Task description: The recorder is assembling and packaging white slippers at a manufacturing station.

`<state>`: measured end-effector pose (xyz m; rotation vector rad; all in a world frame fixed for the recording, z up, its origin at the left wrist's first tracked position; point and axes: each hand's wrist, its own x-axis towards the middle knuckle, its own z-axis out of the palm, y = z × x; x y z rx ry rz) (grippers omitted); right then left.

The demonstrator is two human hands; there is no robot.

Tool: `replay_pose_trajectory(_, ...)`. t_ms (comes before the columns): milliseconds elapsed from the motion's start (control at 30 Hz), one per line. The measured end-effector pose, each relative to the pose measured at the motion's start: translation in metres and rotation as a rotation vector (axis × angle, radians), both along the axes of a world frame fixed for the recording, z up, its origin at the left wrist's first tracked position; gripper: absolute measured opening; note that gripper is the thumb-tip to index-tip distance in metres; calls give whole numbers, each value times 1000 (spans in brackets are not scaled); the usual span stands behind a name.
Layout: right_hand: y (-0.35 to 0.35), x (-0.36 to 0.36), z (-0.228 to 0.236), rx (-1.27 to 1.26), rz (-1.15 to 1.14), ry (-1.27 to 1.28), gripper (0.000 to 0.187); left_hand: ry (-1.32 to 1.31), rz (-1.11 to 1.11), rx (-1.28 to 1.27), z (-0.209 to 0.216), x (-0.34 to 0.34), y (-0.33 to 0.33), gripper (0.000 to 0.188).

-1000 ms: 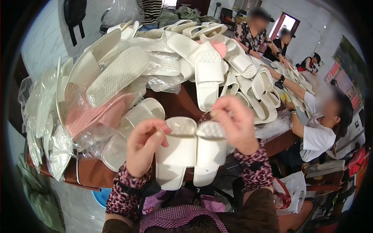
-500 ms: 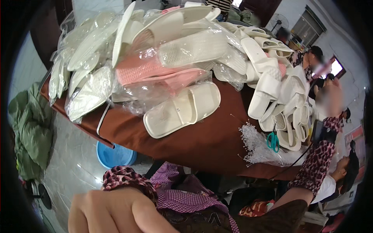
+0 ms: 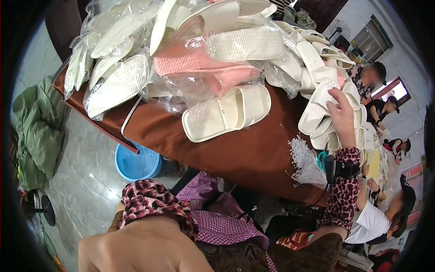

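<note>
Neighbouring white slippers [image 3: 313, 58] could be dragged or toppled by a pull from the right hand [image 3: 343, 119], since they are heaped loosely and overlapped; the bundle of clear plastic strands [image 3: 303, 158], between seven and eight o'clock from that hand, could be scattered if brushed by the spotted sleeve [image 3: 342, 199]. The nearest white slide [image 3: 313, 113] is found at about eight o'clock from the right fingertips. Thumb and forefinger are spread over it; whether contact is made cannot be told. The left hand [image 3: 145, 249], at seven o'clock in view, is cut off, so its grip cannot be judged.
</note>
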<state>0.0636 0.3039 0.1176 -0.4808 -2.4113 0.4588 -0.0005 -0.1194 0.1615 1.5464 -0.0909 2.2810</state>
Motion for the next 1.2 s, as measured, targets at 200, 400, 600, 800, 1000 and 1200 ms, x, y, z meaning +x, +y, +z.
replay_pose_trajectory(200,-53,-30,-11,17,203,-63,26,-63,-3,-64,-1,4,-8,12)
replay_pose_trajectory(400,-95,-67,-23,14,383,-92,27,141,48,16,0,-14,0,19)
replay_pose_trajectory(600,-84,-103,-42,-265,307,-152,42,274,345,-171,-45,-50,9,31)
replay_pose_trajectory(800,-86,-134,-53,-169,351,-94,50,328,784,-559,-88,-75,6,12)
replay_pose_trajectory(1000,-74,-147,-59,-225,305,-83,22,393,1002,-1010,-117,-84,2,6)
replay_pose_trajectory(1200,-46,-147,-43,-363,323,-62,27,419,1092,-1050,-127,-83,8,9)
